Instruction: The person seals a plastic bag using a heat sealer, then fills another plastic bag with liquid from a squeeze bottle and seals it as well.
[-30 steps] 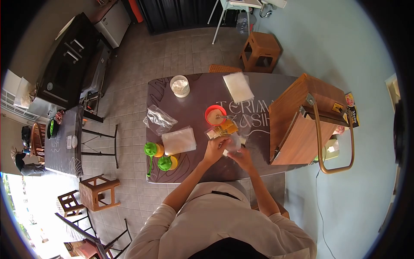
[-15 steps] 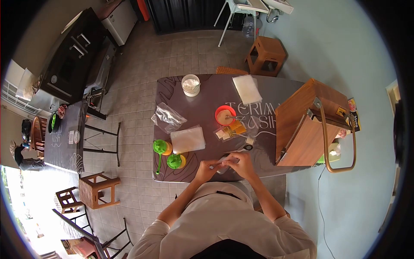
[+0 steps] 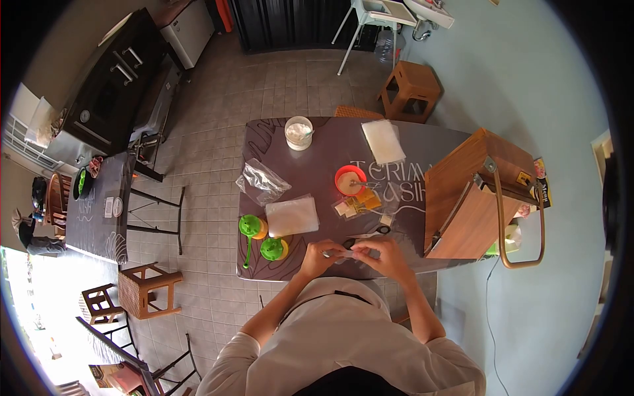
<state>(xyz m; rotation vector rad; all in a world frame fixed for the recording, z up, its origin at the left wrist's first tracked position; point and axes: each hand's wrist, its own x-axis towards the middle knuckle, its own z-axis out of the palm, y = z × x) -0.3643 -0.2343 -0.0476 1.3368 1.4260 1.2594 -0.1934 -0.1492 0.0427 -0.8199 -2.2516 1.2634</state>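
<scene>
Near the table's front edge, my left hand [image 3: 319, 258] and my right hand [image 3: 383, 257] are closed in pinches, facing each other. Between their fingertips is a small translucent plastic piece [image 3: 345, 253]; its exact kind is too small to make out. Just beyond my fingers lies a pair of scissors [image 3: 371, 232] with black handles. Several small yellow and pale packets [image 3: 358, 203] lie farther back, beside a red bowl [image 3: 350, 180] of pale contents with a spoon in it. A stack of clear plastic sheets or bags [image 3: 292, 216] is left of my hands.
Two green-topped squeeze bottles [image 3: 249, 226] stand at the table's left front. Behind them lie a crumpled clear bag [image 3: 263, 181] and a tub of white powder [image 3: 299, 134]. A pale stack [image 3: 383, 141] is at the back. A wooden case [image 3: 472, 198] with a handle fills the right end.
My fingertips have shifted on the small plastic piece, and my hands sit slightly farther apart. The whole view has moved a little; the objects on the table look otherwise the same.
</scene>
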